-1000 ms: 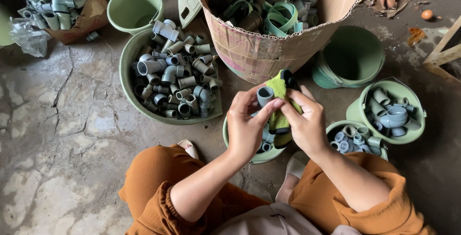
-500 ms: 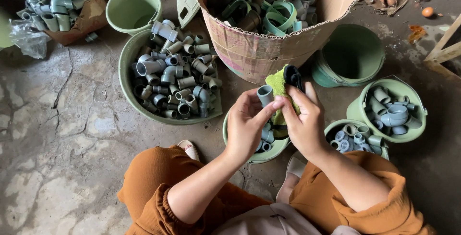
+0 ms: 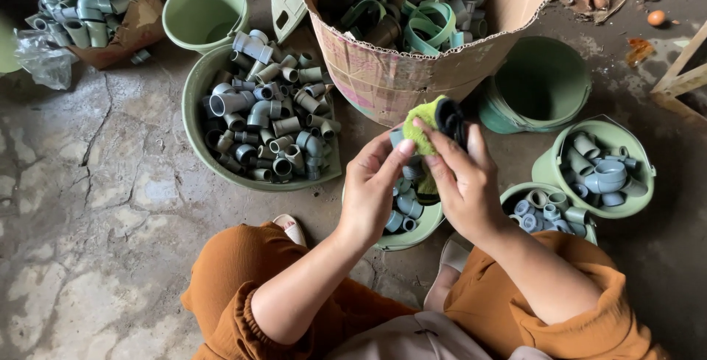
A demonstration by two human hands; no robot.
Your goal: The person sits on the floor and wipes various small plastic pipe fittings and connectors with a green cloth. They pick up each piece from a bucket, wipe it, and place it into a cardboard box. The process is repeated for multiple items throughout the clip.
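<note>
Cardboard box [image 3: 383, 73], brown with faded pink print on its side, stands just beyond both hands, full of grey fittings. Right hand [image 3: 460, 183] grips a green cloth [image 3: 423, 128], pressing it over a small grey pipe fitting [image 3: 398, 139] pinched in the left hand [image 3: 372, 191].

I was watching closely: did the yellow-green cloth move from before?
Yes. The yellow-green cloth rose toward the cardboard box and now covers the grey pipe fitting between both hands.
</note>
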